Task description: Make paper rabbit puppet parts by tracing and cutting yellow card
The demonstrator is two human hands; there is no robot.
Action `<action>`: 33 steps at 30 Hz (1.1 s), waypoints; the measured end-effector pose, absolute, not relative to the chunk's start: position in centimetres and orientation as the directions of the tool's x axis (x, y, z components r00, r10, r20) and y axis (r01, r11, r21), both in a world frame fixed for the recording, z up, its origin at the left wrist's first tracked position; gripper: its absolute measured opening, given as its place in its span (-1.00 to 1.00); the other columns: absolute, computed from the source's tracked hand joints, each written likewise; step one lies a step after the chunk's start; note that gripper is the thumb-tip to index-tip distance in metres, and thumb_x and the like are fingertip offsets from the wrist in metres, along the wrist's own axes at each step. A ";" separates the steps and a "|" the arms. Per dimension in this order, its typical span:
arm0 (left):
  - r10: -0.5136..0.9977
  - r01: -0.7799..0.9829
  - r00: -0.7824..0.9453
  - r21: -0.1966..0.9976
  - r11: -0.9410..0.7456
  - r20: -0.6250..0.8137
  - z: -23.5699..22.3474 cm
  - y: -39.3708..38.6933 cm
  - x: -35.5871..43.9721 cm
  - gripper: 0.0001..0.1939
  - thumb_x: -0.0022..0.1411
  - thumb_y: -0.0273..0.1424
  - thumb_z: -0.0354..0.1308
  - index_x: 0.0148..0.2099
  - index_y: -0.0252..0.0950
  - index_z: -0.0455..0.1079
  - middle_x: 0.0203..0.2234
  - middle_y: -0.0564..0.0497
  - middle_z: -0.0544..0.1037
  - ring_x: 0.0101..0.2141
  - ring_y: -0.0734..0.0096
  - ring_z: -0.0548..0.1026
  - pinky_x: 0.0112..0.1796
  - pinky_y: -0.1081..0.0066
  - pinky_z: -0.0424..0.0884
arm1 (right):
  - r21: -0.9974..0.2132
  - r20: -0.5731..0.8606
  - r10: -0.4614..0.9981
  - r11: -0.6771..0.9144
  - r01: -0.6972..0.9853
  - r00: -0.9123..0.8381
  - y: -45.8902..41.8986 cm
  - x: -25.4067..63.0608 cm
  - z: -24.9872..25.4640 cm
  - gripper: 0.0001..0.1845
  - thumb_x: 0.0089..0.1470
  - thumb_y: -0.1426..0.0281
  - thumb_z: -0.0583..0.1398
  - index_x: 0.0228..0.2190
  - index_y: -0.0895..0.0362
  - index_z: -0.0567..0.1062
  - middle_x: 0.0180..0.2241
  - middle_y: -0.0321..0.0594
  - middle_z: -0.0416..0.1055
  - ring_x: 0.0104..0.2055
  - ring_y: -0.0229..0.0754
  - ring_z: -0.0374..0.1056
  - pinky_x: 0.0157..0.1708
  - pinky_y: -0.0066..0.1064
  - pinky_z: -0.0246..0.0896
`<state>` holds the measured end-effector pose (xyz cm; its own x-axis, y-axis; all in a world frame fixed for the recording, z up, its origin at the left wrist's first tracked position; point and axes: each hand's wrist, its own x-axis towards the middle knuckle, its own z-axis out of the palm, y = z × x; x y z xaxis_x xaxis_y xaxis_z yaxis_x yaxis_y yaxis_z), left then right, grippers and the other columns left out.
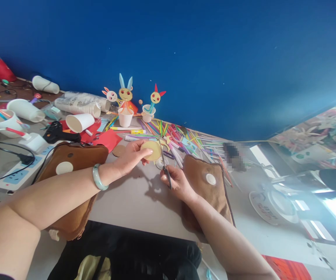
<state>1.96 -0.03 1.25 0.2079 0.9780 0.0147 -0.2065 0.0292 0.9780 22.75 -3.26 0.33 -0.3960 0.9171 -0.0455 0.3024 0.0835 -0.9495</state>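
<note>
My left hand [137, 156] pinches a round yellowish paper disc [153, 150] between thumb and fingers, a little above the table. Dark-handled scissors [168, 175] are gripped in my right hand [179, 182], their blades pointing up at the disc's right edge. A crescent-shaped yellow strip [165, 144] shows just past the blades; whether it still joins the disc I cannot tell. Below the blades a clear round object [161, 162] lies partly hidden. My forearms pass over two brown fabric pouches, a left one [77, 155] and a right one [204, 194].
Rabbit-faced paper figures stand in white paper cups [125, 118] against the blue wall [185, 58]. Coloured sticks and pens [162, 128] lie scattered behind my hands. A black glue gun [60, 133], a power strip [29, 165] and stacked cups [79, 105] occupy the left. A tape roll [273, 208] is at right.
</note>
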 end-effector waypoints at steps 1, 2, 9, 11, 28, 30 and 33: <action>0.979 -0.206 0.202 0.978 0.030 0.012 1.3 0.0 2.0 -0.79 0.09 -0.27 0.26 -0.30 -0.31 0.44 -0.46 0.01 0.56 -0.49 0.45 0.46 -0.51 0.48 0.32 | -0.950 -0.046 0.917 0.082 0.302 -0.397 -3.3 22.8 0.3 -0.35 -0.10 -0.23 0.31 -0.55 0.11 0.34 -0.58 -0.37 0.18 -0.50 -0.31 0.03 -0.48 -0.41 -0.03; 0.980 -0.205 0.196 0.978 0.030 0.011 1.3 -0.1 2.0 -0.79 0.08 -0.27 0.26 -0.30 -0.31 0.43 -0.46 0.02 0.57 -0.50 0.45 0.46 -0.52 0.48 0.32 | -0.950 -0.045 0.917 0.083 0.300 -0.396 -3.3 22.7 0.3 -0.35 -0.10 -0.23 0.31 -0.55 0.11 0.34 -0.58 -0.37 0.18 -0.50 -0.31 0.03 -0.48 -0.41 -0.03; 0.985 -0.210 0.169 0.978 0.012 0.025 1.4 0.1 2.0 -0.79 0.08 -0.27 0.25 -0.30 -0.31 0.44 -0.49 0.03 0.54 -0.51 0.46 0.45 -0.52 0.47 0.34 | -0.948 -0.057 0.920 0.072 0.311 -0.388 -3.3 22.8 0.3 -0.37 -0.11 -0.20 0.32 -0.56 0.11 0.35 -0.59 -0.38 0.19 -0.50 -0.31 0.03 -0.49 -0.42 -0.03; 0.986 -0.216 0.165 0.976 0.002 0.035 1.4 0.1 2.0 -0.79 0.07 -0.27 0.24 -0.31 -0.31 0.44 -0.51 0.04 0.52 -0.53 0.47 0.44 -0.54 0.48 0.32 | -0.948 -0.054 0.920 0.075 0.308 -0.388 -3.3 22.9 0.3 -0.38 -0.10 -0.19 0.33 -0.57 0.11 0.35 -0.59 -0.38 0.19 -0.51 -0.32 0.03 -0.49 -0.42 -0.03; 0.991 -0.223 0.130 0.975 -0.011 0.041 1.9 0.1 2.0 -0.78 0.04 -0.26 0.25 -0.33 -0.32 0.43 -0.49 0.03 0.52 -0.53 0.48 0.41 -0.54 0.47 0.32 | -0.949 -0.058 0.911 0.077 0.307 -0.408 -3.3 22.9 0.3 -0.37 -0.07 -0.18 0.32 -0.59 0.10 0.32 -0.61 -0.40 0.16 -0.52 -0.32 0.01 -0.50 -0.41 -0.08; 0.992 -0.226 0.118 0.974 -0.008 0.035 2.0 0.1 2.0 -0.77 0.02 -0.25 0.26 -0.32 -0.32 0.43 -0.48 0.02 0.52 -0.51 0.46 0.42 -0.54 0.47 0.31 | -0.950 -0.061 0.909 0.073 0.303 -0.411 -3.3 23.0 0.2 -0.38 -0.07 -0.17 0.32 -0.59 0.10 0.31 -0.61 -0.40 0.15 -0.51 -0.32 0.01 -0.50 -0.41 -0.09; 0.994 -0.233 0.107 0.972 -0.009 0.034 2.0 0.0 2.0 -0.75 0.02 -0.24 0.26 -0.32 -0.32 0.42 -0.48 0.02 0.52 -0.51 0.46 0.42 -0.55 0.48 0.31 | -0.951 -0.065 0.909 0.070 0.303 -0.413 -3.2 22.9 0.2 -0.37 -0.07 -0.17 0.32 -0.60 0.10 0.29 -0.61 -0.40 0.15 -0.51 -0.33 0.00 -0.50 -0.41 -0.10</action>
<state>2.00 0.05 1.99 0.1067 0.9937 0.0344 -0.2334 -0.0086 0.9723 22.93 -3.20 0.23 -0.4128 0.9085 -0.0645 0.3026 0.0700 -0.9505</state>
